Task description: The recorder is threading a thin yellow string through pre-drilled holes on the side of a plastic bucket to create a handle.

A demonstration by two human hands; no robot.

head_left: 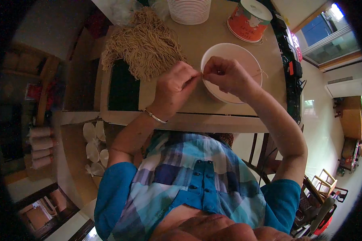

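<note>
— Plaid shirt fills the bottom of the view, with both bare forearms reaching up from it to the table. What are the hands on?

— A thin tan strand. The left hand, which has a bracelet at the wrist, and the right hand meet fingertip to fingertip. Each has thumb and forefinger pressed together on the strand, and the other fingers are curled in.

— Where does that sit?

— Over the near-left rim of the white bowl, just above it. I cannot tell whether the strand touches the rim. Another bit of tan thread seems to hang over the bowl's right edge, but it is too fine to be sure.

— And the rest of the stuff?

— A heap of the same tan strands lies left of the bowl, near the left hand but apart from it. Farther back are a stack of white bowls and an orange lidded tub.

— So which step is this?

— My guess is that one strand is being worked between the two pinches, either separated or pulled straight, above the bowl.

— What would the next move need?

— A light, steady grip, I'd say. Something this fine could snap or slip, so the hands should stay over the bowl and any release should come low inside the rim.
</note>
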